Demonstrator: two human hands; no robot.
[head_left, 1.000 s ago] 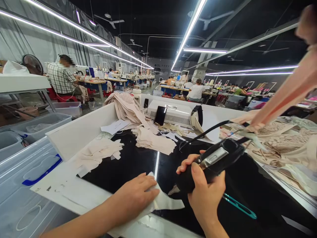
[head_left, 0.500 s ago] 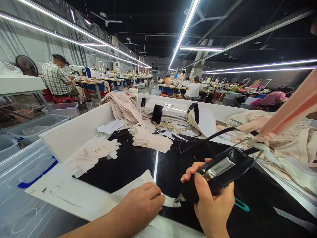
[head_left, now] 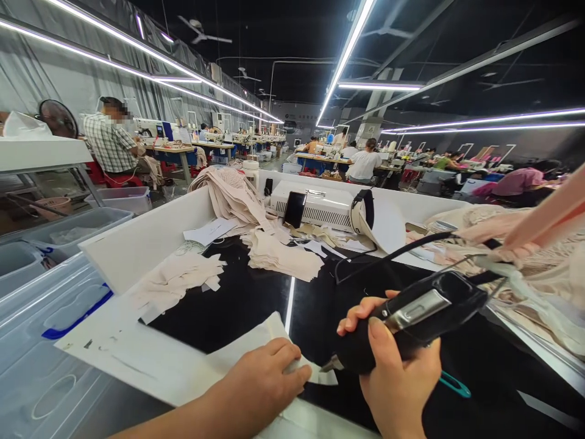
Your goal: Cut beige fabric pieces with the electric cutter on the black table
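Right hand point(head_left: 395, 381) wraps our fingers fully around a black handheld tool point(head_left: 406, 320); thumb lies on top beside its metal plate, and the tool's tip points down-left, touching or just above the white fabric piece point(head_left: 269, 341). We cannot tell whether the tip makes contact. A black cord point(head_left: 388, 253) runs from the tool's rear toward the back of the table. Left hand point(head_left: 262, 384) lies palm down, fingers slightly curled and pressed flat on the near edge of the white fabric piece, gripping nothing. That piece rests on the black work surface point(head_left: 247, 299), near the front edge, between our two hands. Teal snips point(head_left: 454, 385) lie on the surface just right of the right hand, partly hidden. Beige cut pieces point(head_left: 281, 256) sit stacked farther back; a white machine point(head_left: 320, 207) stands beyond them.
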